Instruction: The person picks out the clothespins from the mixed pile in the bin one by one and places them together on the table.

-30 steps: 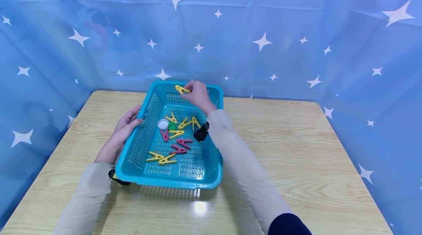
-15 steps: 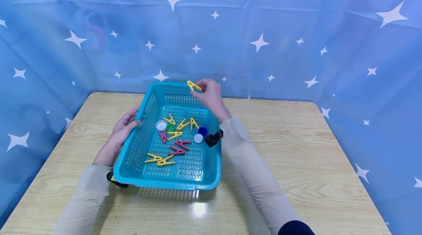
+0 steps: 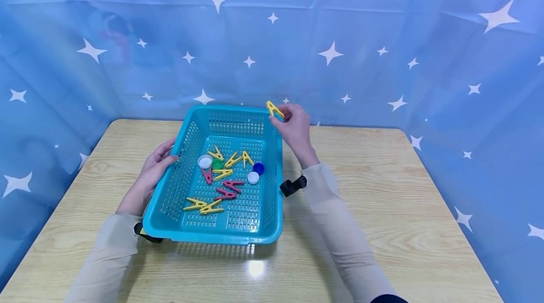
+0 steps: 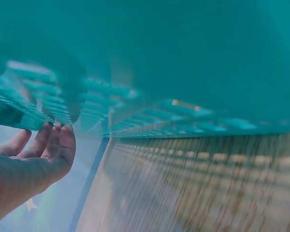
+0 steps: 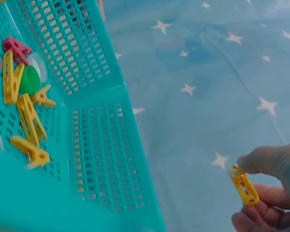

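A turquoise perforated plastic basket (image 3: pixel 212 236) stands on the wooden table. My left hand (image 3: pixel 148 173) grips its left side, thumb over the rim; in the left wrist view the fingers (image 4: pixel 66 145) lie against the perforated wall. Above the basket's far right corner, my right hand (image 3: pixel 296 128) pinches a yellow clothespin (image 3: pixel 275 110) between thumb and fingertips. In the right wrist view, that clothespin (image 5: pixel 244 187) is just past the rim. Several yellow clothespins (image 3: pixel 211 207) and 3 red ones (image 3: pixel 226 194) lie on the basket floor.
Among the clothespins are bottle caps: a green cap (image 3: pixel 217 164), a dark blue one (image 3: pixel 258 168), a small white one (image 3: pixel 253 178), and a larger clear-and-white round lid (image 3: pixel 205 161). A blue star-patterned curtain (image 3: pixel 331 20) hangs behind the table (image 3: pixel 361 189).
My right hand has carried the yellow clothespin rightward, from over the basket's far side to its right corner, uncovering the blue and white caps. My left hand keeps its grip.
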`<state>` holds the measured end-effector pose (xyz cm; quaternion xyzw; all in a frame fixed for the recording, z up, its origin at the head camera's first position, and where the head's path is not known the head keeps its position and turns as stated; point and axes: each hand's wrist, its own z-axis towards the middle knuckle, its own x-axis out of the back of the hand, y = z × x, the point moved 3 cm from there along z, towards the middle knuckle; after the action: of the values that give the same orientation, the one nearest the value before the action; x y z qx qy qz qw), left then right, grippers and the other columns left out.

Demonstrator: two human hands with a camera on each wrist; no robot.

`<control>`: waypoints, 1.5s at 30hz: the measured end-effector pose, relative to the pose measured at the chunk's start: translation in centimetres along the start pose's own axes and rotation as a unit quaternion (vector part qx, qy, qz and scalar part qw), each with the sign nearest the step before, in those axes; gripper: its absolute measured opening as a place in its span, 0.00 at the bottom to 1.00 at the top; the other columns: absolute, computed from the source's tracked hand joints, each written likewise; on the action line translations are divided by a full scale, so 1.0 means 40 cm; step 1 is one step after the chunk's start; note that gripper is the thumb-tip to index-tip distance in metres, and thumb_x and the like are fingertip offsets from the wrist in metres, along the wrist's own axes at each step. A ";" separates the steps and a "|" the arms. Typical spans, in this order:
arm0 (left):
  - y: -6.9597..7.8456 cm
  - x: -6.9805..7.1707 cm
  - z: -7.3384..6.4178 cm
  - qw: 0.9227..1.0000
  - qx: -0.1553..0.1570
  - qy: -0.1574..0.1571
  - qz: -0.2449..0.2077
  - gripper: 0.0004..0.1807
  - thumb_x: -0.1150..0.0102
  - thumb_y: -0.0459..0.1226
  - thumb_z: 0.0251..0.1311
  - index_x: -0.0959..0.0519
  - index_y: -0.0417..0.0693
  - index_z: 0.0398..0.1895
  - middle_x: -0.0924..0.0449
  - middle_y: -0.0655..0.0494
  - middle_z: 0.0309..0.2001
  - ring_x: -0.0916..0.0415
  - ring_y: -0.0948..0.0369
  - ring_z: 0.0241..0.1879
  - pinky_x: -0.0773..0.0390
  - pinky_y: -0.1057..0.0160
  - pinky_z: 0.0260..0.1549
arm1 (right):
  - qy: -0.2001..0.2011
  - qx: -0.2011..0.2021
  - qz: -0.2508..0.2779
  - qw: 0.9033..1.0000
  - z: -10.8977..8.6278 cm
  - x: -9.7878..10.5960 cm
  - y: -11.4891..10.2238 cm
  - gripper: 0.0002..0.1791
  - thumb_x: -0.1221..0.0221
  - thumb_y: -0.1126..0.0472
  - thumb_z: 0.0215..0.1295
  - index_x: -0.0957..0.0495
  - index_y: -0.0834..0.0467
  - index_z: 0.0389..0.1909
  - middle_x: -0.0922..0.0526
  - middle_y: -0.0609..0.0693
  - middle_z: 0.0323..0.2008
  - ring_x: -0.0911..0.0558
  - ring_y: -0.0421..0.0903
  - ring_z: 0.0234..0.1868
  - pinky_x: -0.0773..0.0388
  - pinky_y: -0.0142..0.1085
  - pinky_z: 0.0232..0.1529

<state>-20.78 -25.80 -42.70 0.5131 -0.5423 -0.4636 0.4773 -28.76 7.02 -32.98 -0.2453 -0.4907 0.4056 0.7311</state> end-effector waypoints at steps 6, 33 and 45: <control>-0.001 0.000 -0.002 1.000 -0.001 0.001 -0.003 0.33 0.53 0.39 0.69 0.51 0.48 0.73 0.44 0.44 0.66 0.32 0.65 0.51 0.23 0.70 0.40 | 0.030 0.005 -0.004 1.000 -0.015 0.045 0.042 0.15 0.34 0.63 0.56 0.19 0.67 0.42 0.22 0.61 0.36 0.24 0.53 0.34 0.24 0.42 0.37; 0.004 0.001 -0.002 1.000 -0.003 -0.002 -0.006 0.33 0.54 0.38 0.69 0.52 0.47 0.74 0.43 0.46 0.65 0.31 0.68 0.50 0.23 0.70 0.39 | 0.028 -0.141 -0.063 0.988 -0.122 0.049 0.272 0.15 0.35 0.63 0.56 0.19 0.69 0.42 0.20 0.63 0.35 0.23 0.54 0.35 0.25 0.42 0.35; 0.003 0.000 -0.005 1.000 -0.012 -0.007 -0.004 0.33 0.54 0.38 0.69 0.52 0.46 0.73 0.43 0.45 0.66 0.32 0.68 0.50 0.23 0.71 0.40 | 0.023 -0.192 -0.078 0.978 -0.152 0.030 0.332 0.16 0.35 0.63 0.55 0.20 0.70 0.42 0.19 0.63 0.36 0.21 0.54 0.36 0.23 0.42 0.35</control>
<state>-20.61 -25.78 -42.56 0.5064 -0.5376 -0.4754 0.4780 -27.63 15.60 -44.83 -0.3513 -0.5606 0.2395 0.7106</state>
